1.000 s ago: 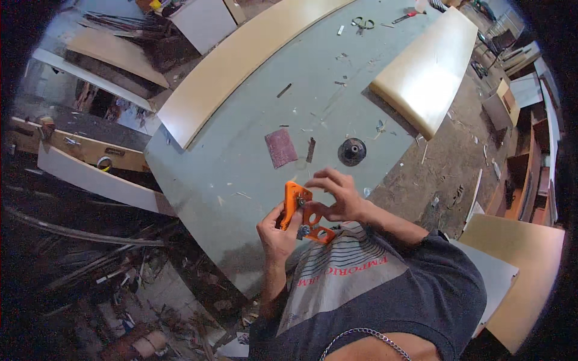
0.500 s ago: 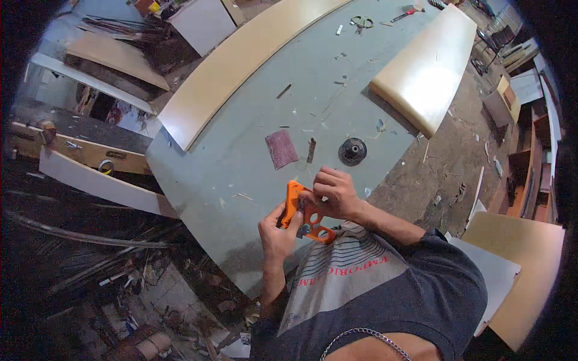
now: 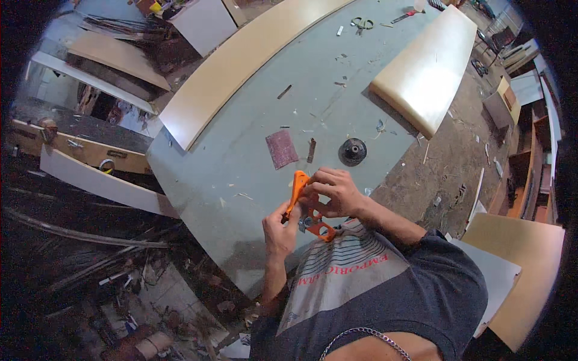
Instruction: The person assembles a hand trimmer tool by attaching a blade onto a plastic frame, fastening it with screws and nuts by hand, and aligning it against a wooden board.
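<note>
Just above my shirt and the near edge of the table, I hold an orange plastic tool (image 3: 297, 190) with round cut-outs and a small metal part on it. My left hand (image 3: 279, 236) is closed around its left side, thumb on top. The bent fingers of my right hand (image 3: 338, 191) pinch at its upper middle; what lies under those fingertips is hidden. Beyond my hands lie a dull red sanding sheet (image 3: 281, 149), a thin brown strip (image 3: 311, 150) and a black round pad with a central hub (image 3: 353, 151).
The grey-green tabletop (image 3: 223, 174) carries a long curved pale panel (image 3: 223, 78) on the left and a thick pale board (image 3: 424, 72) at the right. Scissors (image 3: 362, 24) and scraps lie farther off. Boards (image 3: 518, 259) lean at my right; clutter covers the floor.
The orange tool has turned a little in my hands, its upper end now more edge-on. My left hand has shifted slightly right and my right fingers have moved along the tool.
</note>
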